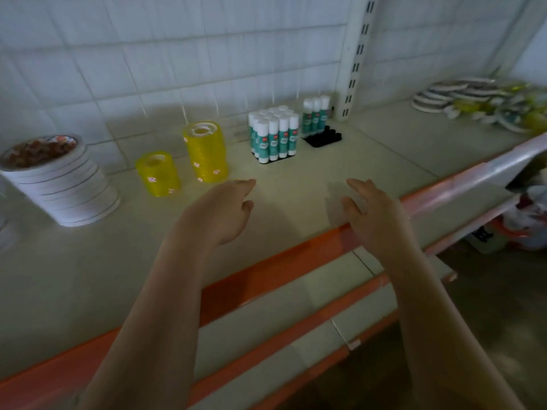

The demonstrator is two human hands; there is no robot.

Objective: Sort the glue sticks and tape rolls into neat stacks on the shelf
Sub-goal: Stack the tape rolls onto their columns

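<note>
A block of teal-and-white glue sticks [273,134] stands upright in a black tray at the middle back of the shelf [296,187]. Three more glue sticks [315,115] stand behind it in another black tray [322,137]. Left of them are a tall stack of yellow tape rolls [205,152] and a shorter yellow stack [158,174]. A leaning stack of white tape rolls [62,184] sits at the far left. My left hand [220,208] hovers near the tall yellow stack, fingers relaxed, holding nothing. My right hand [374,211] hovers over the shelf's front edge, also holding nothing.
The shelf has an orange front lip [266,276], with lower shelves below it. A white slotted upright [356,57] divides the back wall. Loose flat tape rolls and yellow packets [479,102] lie scattered at the far right. Bags and items sit low at the right [529,220].
</note>
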